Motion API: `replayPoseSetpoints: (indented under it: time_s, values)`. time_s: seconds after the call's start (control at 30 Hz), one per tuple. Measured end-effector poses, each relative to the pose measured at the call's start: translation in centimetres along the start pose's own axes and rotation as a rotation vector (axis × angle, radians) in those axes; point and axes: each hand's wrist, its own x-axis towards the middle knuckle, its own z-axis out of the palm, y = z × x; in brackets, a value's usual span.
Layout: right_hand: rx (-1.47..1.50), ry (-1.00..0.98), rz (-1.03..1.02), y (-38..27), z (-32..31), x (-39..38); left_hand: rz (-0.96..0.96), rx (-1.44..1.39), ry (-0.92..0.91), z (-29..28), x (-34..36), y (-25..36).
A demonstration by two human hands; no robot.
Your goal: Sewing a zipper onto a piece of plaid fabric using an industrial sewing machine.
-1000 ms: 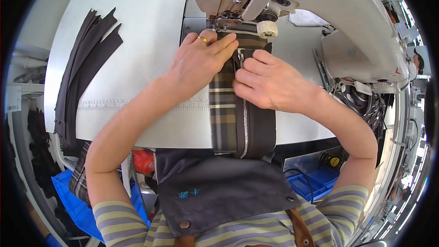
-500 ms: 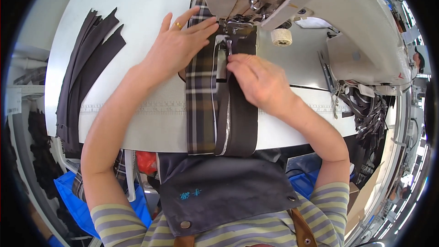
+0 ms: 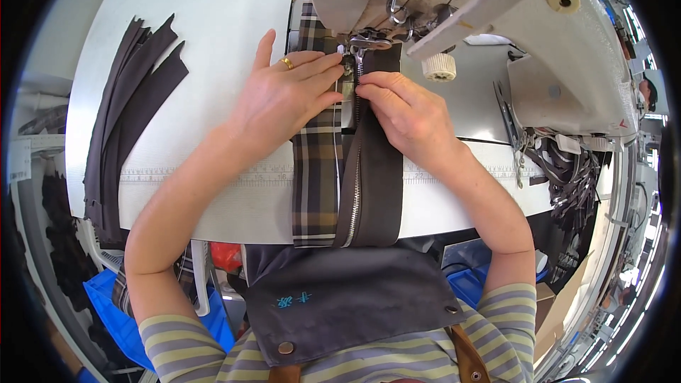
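Left hand (image 3: 292, 86) lies open, fingers extended, apparently steadying plaid (image 3: 316, 184). Right hand (image 3: 409, 108) pinches zipper (image 3: 357, 188), likely for alignment.

One left hand (image 3: 291, 96), one right hand (image 3: 411, 110), one ring (image 3: 287, 63) are showing. One plaid strip (image 3: 316, 184), one zipper (image 3: 357, 191) are lying out. One sewing machine (image 3: 553, 57) is standing, two cream knobs (image 3: 440, 67) showing clearly. At least three dark pieces (image 3: 117, 128), one pair of scissors (image 3: 507, 110) are lying nearby. Two blue bins (image 3: 131, 333), one apron (image 3: 355, 291), two studs (image 3: 286, 348), two brown straps (image 3: 468, 356) are showing.
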Motion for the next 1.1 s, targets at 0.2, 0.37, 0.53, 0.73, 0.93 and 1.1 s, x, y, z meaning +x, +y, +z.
replayPoseSetpoints:
  time_s: [0.2,0.37,0.53,0.73,0.93,1.1]
  values:
    - [0.15,0.035,0.077,-0.2,0.3,0.3,-0.001,0.087,0.0,-0.1,-0.5,0.2]
    - [0.056,0.024,0.032,0.2,0.5,0.2,-0.026,0.05,-0.041,-0.1,-0.2,0.1]
    - [-0.008,-0.022,0.019,0.1,0.2,-0.1,-0.016,0.061,-0.035,0.0,-0.1,0.3]
    - [-0.043,-0.04,-0.011,-0.4,-0.2,-0.1,0.024,0.095,-0.034,0.1,-0.2,0.5]
    - [-0.043,-0.049,-0.035,-0.6,-0.6,0.0,0.025,0.103,-0.014,0.2,-0.3,1.2]
    - [-0.042,-0.034,-0.062,-0.8,-0.7,0.1,-0.012,0.076,-0.048,0.1,-0.4,1.8]
